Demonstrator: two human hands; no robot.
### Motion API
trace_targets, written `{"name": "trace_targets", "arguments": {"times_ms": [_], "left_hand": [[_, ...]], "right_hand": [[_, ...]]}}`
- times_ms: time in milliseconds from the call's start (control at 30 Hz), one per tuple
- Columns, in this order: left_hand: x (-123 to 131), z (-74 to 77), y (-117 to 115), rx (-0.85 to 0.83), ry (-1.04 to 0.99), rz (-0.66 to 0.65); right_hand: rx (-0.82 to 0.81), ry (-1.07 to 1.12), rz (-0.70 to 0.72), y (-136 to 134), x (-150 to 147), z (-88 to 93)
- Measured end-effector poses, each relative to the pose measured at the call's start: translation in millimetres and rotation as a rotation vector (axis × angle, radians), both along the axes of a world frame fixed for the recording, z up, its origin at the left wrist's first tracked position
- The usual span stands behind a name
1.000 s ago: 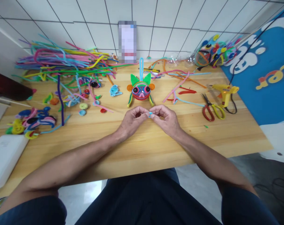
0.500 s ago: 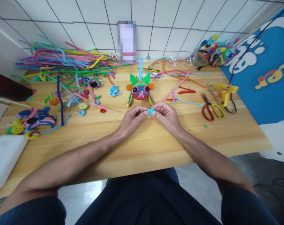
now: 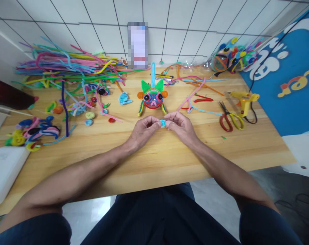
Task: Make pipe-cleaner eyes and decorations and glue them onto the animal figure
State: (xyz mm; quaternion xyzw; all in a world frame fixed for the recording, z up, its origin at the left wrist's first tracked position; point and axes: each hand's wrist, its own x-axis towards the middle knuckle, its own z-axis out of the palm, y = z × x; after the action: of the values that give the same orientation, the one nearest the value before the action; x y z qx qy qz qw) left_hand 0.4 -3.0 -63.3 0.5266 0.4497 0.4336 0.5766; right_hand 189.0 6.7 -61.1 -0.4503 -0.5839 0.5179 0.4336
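Between my two hands is a small light-blue pipe cleaner piece point(image 3: 163, 123), curled up and pinched at both sides. My left hand point(image 3: 147, 129) grips its left side with thumb and forefinger. On the other side, the thumb and fingertips of my right hand point(image 3: 180, 126) close on it. Just beyond my hands a colourful pipe cleaner figure point(image 3: 152, 98) stands upright, with green ears, round black eyes, orange side curls and a blue loop on top. A tangled light-blue pipe cleaner point(image 3: 124, 98) lies to its left.
Scissors point(image 3: 228, 117) and a yellow glue gun point(image 3: 244, 101) lie at the right. A heap of pipe cleaners point(image 3: 67, 64) fills the back left. A phone point(image 3: 137, 46) leans on the tiled wall. A white box-like object point(image 3: 9, 170) sits at the left edge.
The light-blue piece has shifted slightly left and down and looks turned between my fingertips. Both hands keep nearly the same place. Nothing else on the table has moved.
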Motion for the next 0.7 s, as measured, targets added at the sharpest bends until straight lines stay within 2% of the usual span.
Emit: {"name": "trace_targets", "arguments": {"times_ms": [133, 333, 567, 700], "left_hand": [[-0.7, -1.5, -0.6, 0.060, 0.035, -0.022], [0.2, -5.9, -2.1, 0.153, 0.106, 0.027], [1.6, -3.7, -3.3, 0.035, 0.044, -0.012], [0.0, -0.6, -2.6, 0.033, 0.070, -0.020]], "right_hand": [[-0.018, -0.087, 0.040, 2.0, 2.6, 2.2], [-0.043, -0.100, 0.033, 1.5, 0.1, -1.0], [0.083, -0.154, -0.056, -5.2, -1.9, -0.3], [0.070, -0.149, -0.015, -4.5, -0.5, 2.2]]}}
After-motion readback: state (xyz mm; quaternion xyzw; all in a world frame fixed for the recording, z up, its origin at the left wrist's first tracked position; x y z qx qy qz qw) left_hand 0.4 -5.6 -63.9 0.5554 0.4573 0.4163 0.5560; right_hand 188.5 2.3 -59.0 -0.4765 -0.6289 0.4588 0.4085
